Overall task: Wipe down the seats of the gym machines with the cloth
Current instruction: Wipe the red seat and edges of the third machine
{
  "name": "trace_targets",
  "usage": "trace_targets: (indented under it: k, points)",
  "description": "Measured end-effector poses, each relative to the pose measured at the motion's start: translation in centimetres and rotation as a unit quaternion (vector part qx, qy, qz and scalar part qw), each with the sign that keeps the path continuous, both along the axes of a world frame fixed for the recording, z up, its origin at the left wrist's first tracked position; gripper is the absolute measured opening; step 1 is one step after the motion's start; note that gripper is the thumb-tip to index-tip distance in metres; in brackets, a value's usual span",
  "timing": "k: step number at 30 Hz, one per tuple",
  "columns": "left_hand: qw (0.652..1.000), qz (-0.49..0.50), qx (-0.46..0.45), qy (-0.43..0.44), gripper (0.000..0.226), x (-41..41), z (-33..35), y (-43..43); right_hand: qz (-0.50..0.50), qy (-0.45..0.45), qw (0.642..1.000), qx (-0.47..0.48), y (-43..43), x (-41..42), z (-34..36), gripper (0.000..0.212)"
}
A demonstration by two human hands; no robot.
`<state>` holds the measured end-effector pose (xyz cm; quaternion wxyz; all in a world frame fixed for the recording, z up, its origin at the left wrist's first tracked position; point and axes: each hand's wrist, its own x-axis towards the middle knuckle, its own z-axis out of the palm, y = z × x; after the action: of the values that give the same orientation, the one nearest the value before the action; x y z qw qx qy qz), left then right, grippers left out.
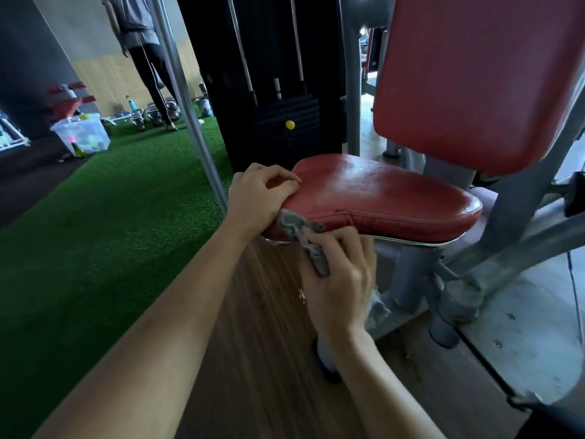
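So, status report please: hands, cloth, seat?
Left hand grips seat corner. Right hand holds grey cloth against seat's front edge. Nothing blocking.

Left hand (256,198), right hand (340,280) (both curled)

text: none readable here | labels and brands: nothing legible on any surface | numbers and signs: none to make out | far-off items: too small and blurred to tell
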<state>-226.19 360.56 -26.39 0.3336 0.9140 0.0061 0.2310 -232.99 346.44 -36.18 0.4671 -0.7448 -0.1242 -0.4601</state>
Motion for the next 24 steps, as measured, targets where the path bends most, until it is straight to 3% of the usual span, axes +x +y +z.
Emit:
trace_targets:
  k: [4, 8, 12, 17, 24]
  points:
    - [1.0, 0.009, 0.002, -0.003, 0.01, 0.0, 0.0, -0.2, -0.055, 0.052, 0.991, 0.112, 0.6, 0.0, 0.6, 0.013]
    - [1.0, 0.004, -0.004, 0.001, 0.019, 0.1, -0.1, 0.1, -0.008, 0.011, 1.0, 0.023, 1.2, -0.2, 0.1, 0.012]
    - [1.0, 0.009, -0.009, 0.001, 0.015, 0.0, 0.0, -0.1, -0.044, 0.055, 0.991, 0.118, 0.6, 0.3, 0.7, 0.017]
    - [1.0, -0.003, -0.023, 0.006, 0.023, 0.0, -0.1, 0.1, 0.0, 0.015, 1.0, -0.006, 1.4, -0.4, 0.9, 0.009]
    - [1.0, 0.003, -0.011, 0.002, 0.013, -0.3, -0.1, -0.1, -0.058, 0.066, 0.995, 0.042, -2.9, 1.0, 2.0, 0.018]
